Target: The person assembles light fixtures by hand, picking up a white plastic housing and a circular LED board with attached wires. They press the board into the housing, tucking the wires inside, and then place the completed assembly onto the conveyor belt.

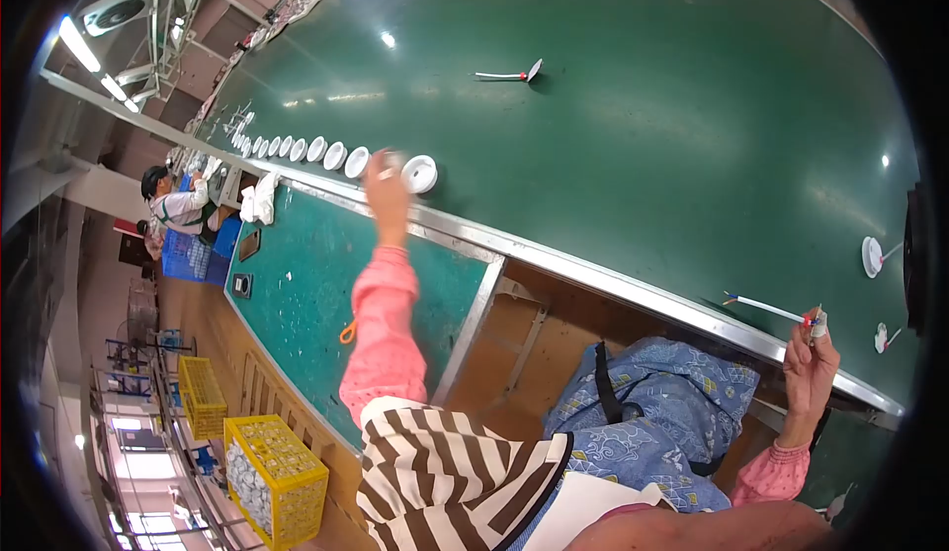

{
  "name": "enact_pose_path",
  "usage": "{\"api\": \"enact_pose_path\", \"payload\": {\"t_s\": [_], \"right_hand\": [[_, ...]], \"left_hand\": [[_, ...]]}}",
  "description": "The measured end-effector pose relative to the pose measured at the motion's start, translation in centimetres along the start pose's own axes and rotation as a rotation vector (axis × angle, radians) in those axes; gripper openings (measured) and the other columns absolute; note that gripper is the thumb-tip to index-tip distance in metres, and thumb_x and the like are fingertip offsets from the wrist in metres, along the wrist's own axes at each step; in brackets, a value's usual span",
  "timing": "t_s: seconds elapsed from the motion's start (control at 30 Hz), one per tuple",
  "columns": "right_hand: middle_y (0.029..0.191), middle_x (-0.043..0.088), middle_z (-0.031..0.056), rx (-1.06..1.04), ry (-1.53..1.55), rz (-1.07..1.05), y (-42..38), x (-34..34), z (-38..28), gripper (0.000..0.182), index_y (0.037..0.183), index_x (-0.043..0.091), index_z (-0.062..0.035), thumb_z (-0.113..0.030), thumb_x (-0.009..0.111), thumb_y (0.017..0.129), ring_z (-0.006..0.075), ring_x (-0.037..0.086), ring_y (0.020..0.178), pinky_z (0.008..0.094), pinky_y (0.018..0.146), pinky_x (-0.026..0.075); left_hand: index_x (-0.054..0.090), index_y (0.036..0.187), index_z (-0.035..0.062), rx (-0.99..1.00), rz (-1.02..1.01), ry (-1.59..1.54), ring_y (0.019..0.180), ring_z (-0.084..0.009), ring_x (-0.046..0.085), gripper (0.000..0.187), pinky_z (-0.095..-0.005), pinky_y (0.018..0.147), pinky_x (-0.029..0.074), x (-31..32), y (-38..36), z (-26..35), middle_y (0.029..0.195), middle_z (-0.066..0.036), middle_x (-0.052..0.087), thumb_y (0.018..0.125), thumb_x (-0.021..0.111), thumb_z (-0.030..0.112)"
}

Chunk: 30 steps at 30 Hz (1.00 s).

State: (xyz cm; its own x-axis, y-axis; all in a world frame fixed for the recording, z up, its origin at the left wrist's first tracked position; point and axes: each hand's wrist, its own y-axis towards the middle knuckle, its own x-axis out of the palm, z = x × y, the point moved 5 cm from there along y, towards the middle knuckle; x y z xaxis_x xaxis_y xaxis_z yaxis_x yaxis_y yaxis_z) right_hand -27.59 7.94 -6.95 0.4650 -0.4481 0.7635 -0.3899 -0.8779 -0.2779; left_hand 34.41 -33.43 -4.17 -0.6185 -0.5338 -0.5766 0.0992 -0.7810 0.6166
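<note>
My left hand [387,195] reaches over a row of round white cups on the green table, its fingers smeared by motion. A white cup [420,173] with a hole in its base stands just right of it, and another white cup [358,163] is close on its left. Some white shows at the blurred fingertips. Near the table's front edge, my right hand [811,365] pinches the end of a white cable [769,307] at a red piece and a small pale fitting. The cable's far end splits into thin coloured wires.
On the green table [633,146] lie a white disc with a cable [529,72] and a white round part [872,256]. A metal rail [593,279] edges it. Yellow crates [277,482] stand on the floor at left; another person [183,205] sits beyond.
</note>
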Motion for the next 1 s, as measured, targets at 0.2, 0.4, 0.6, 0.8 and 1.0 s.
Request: {"api": "enact_pose_path", "payload": {"t_s": [0.2,0.4,0.6,0.8,1.0], "right_hand": [[0.101,0.063,0.0127,0.002,-0.060,0.154,-2.2,1.2,1.2,0.033,0.125,0.056,0.0028,-0.007,0.061,0.094,0.0080,0.040,0.058,0.0218,0.047,0.034],[0.097,0.063,0.0132,-0.015,-0.015,0.084,-4.8,6.9,1.4,0.020,0.110,0.058,0.0042,-0.002,0.056,0.091,0.0060,0.039,0.057,0.0207,0.048,0.034],[0.093,0.060,0.0092,0.001,0.040,0.101,-5.6,4.1,1.6,0.013,0.106,0.059,0.0020,-0.005,0.061,0.095,0.0088,0.047,0.060,0.0220,0.048,0.034],[0.093,0.060,0.0083,0.040,0.049,0.103,-5.6,6.1,2.6,0.013,0.107,0.060,0.0000,-0.004,0.059,0.095,0.0095,0.046,0.059,0.0223,0.049,0.033],[0.092,0.062,0.0102,-0.003,0.095,0.089,-6.4,4.9,2.3,0.019,0.109,0.059,0.0002,-0.002,0.058,0.090,0.0077,0.040,0.057,0.0216,0.050,0.034]], "left_hand": [[0.062,0.127,-0.0024,-0.138,-0.098,0.593,0.114,-0.0392,0.061,0.038,-0.0478,0.100,0.046,-2.5,6.8,-27.2,0.123,-0.024,0.064,0.099,0.047,0.019],[0.065,0.127,0.0005,-0.086,-0.156,0.595,0.118,-0.0349,0.060,0.036,-0.0445,0.103,0.044,4.9,8.5,-20.5,0.127,-0.020,0.064,0.097,0.049,0.015],[0.066,0.128,0.0021,-0.044,-0.256,0.431,0.117,-0.0339,0.059,0.037,-0.0437,0.104,0.044,5.3,3.4,-7.7,0.127,-0.019,0.064,0.097,0.050,0.015],[0.066,0.129,0.0036,0.067,-0.405,0.184,0.117,-0.0328,0.059,0.037,-0.0429,0.104,0.044,5.3,-0.3,-0.6,0.127,-0.017,0.065,0.097,0.050,0.014],[0.071,0.125,0.0107,0.413,-0.507,-0.162,0.111,-0.0266,0.060,0.035,-0.0398,0.100,0.045,12.4,-5.5,10.8,0.121,-0.010,0.068,0.092,0.060,0.014]]}}
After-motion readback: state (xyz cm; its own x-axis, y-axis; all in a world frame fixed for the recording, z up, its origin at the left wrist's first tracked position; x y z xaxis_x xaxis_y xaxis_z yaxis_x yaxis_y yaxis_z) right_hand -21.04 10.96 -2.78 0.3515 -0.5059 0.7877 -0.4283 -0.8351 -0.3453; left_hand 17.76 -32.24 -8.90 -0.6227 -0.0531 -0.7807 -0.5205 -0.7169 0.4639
